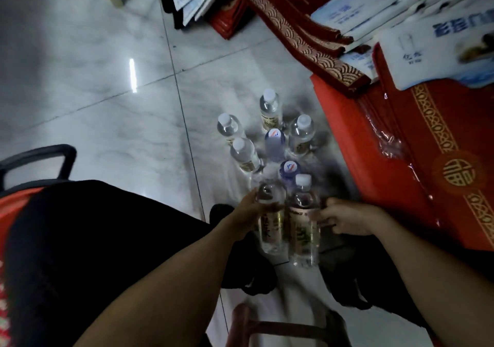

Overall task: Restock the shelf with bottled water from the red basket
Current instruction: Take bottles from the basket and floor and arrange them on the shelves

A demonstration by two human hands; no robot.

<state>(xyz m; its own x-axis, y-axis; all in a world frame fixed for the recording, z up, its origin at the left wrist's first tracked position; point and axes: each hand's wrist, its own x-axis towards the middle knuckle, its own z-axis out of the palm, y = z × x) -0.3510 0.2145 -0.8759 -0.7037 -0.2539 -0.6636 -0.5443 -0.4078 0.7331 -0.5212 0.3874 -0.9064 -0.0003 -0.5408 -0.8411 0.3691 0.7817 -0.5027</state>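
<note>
Between left hand and right hand stand bottles.

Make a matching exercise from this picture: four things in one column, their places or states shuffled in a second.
1. left hand
2. right hand
3. farther blue-capped bottle
4. red packs

A. stands on the floor among clear bottles
B. grips the bottle with a white cap
C. lie at the right
D. grips the bottle with the blurred top

Pairs: 1-D, 2-B, 3-A, 4-C
</note>
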